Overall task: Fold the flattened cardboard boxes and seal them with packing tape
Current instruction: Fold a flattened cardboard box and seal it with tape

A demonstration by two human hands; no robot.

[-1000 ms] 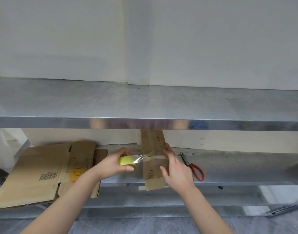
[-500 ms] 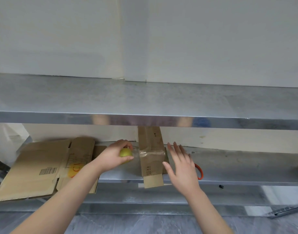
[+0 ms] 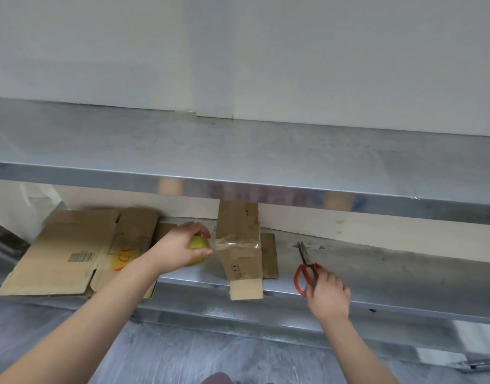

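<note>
A small cardboard box [image 3: 239, 261] stands on the lower metal shelf [image 3: 399, 281], its bottom flap hanging over the front edge. My left hand [image 3: 174, 249] grips a yellow-green roll of packing tape [image 3: 198, 242] just left of the box. A clear strip of tape [image 3: 235, 243] runs from the roll across the box's front. Red-handled scissors [image 3: 303, 261] lie to the right of the box, blades pointing away from me. My right hand [image 3: 329, 295] is at the handles, with its fingers curled on the right loop.
Flattened cardboard boxes [image 3: 63, 250], one with a barcode label, lie on the left of the lower shelf and overhang its edge. An upper metal shelf [image 3: 238, 151] juts out above and hides the box's top. Grey floor lies below.
My right hand left the box's front and moved right and down to the scissors' handles. My left hand brought the tape roll closer to the box's left side.
</note>
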